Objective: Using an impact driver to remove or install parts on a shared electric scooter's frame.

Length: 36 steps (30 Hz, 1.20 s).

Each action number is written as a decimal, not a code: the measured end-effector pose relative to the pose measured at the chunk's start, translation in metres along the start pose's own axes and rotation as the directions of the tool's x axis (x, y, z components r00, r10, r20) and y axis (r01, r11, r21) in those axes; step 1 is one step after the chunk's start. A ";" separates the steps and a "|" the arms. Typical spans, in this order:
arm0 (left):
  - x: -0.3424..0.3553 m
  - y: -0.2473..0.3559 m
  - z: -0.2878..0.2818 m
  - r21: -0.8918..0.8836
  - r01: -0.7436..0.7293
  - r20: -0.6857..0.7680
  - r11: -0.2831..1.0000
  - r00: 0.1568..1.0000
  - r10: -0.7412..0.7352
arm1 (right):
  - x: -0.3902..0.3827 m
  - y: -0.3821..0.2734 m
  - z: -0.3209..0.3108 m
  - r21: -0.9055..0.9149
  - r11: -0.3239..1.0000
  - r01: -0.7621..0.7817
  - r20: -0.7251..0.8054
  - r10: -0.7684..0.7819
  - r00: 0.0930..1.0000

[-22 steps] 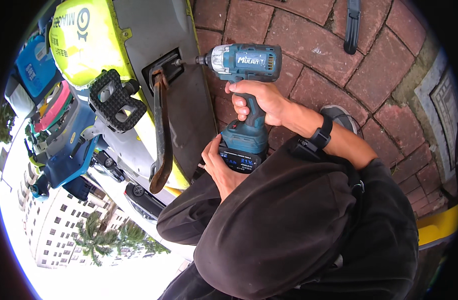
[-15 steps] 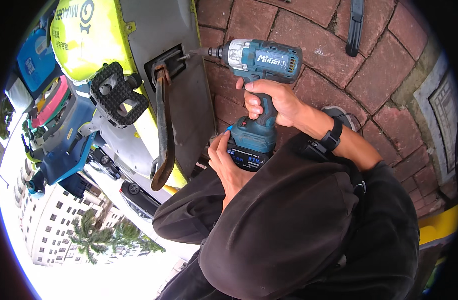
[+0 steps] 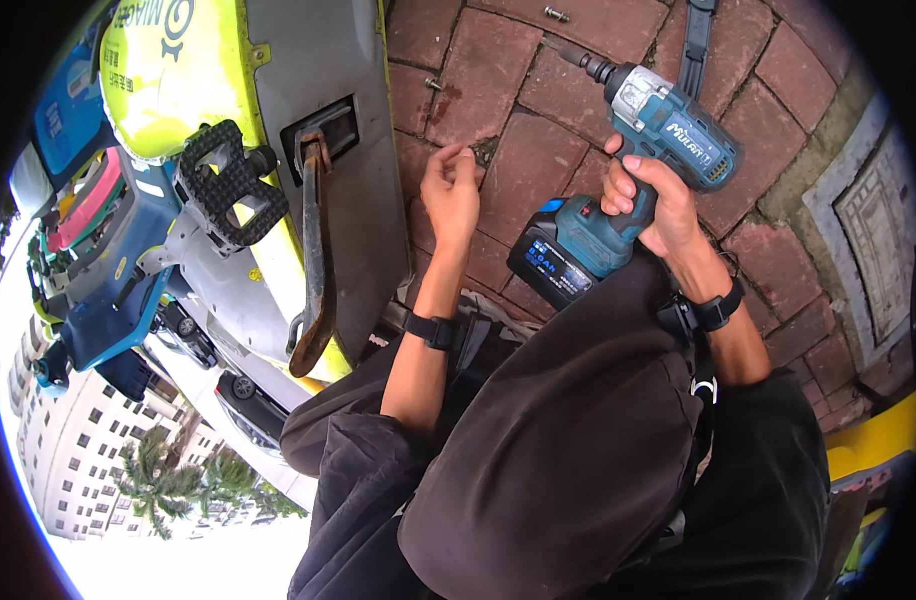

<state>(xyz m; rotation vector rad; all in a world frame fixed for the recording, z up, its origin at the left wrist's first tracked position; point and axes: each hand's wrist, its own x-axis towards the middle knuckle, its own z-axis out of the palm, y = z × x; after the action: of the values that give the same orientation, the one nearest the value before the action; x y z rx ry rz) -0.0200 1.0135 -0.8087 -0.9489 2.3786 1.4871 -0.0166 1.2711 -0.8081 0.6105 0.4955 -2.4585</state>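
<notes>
A grey panel (image 3: 363,215) stands at left. The left hand (image 3: 452,200), loosely curled, seemingly empty, is nearer the bolt (image 3: 433,84) on the bricks (image 3: 493,65) beyond it; the right hand (image 3: 663,205) grips the power driver (image 3: 678,130), bit (image 3: 570,54) pointing forward-left.

Red brick paving (image 3: 543,165), pale windowed building (image 3: 88,440), palms (image 3: 156,480), glaring sky (image 3: 178,565)

Bike (image 3: 348,215) left, drill (image 3: 673,130) right, left hand (image 3: 450,200) between, screws (image 3: 433,84) on paving (image 3: 483,70)
</notes>
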 end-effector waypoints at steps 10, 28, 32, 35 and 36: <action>0.135 -0.004 0.044 0.278 0.087 -0.552 0.957 0.829 0.086 | -0.007 0.009 0.011 -0.071 0.997 -0.023 0.002 0.023 1.000; 0.009 0.058 0.023 -0.019 -0.376 0.116 0.926 0.919 0.376 | -0.006 0.015 -0.005 -0.048 0.998 -0.033 0.082 0.037 0.996; -0.059 0.050 -0.023 0.191 -0.641 -0.189 0.744 0.720 0.668 | 0.011 0.026 0.002 0.049 0.994 -0.102 0.241 0.087 0.966; -0.090 0.062 -0.049 0.390 -0.710 -0.367 0.587 0.464 0.806 | 0.028 0.036 0.020 -0.007 0.992 -0.129 0.315 0.125 0.941; -0.096 0.065 -0.064 0.491 -0.698 -0.372 0.521 0.373 0.850 | 0.034 0.041 0.029 -0.005 0.991 -0.131 0.325 0.126 0.937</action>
<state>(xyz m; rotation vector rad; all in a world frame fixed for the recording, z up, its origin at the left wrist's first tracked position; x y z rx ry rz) 0.0270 1.0182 -0.6857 -0.0910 3.7341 1.0633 -0.0270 1.2108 -0.8105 0.2257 0.2922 -2.3759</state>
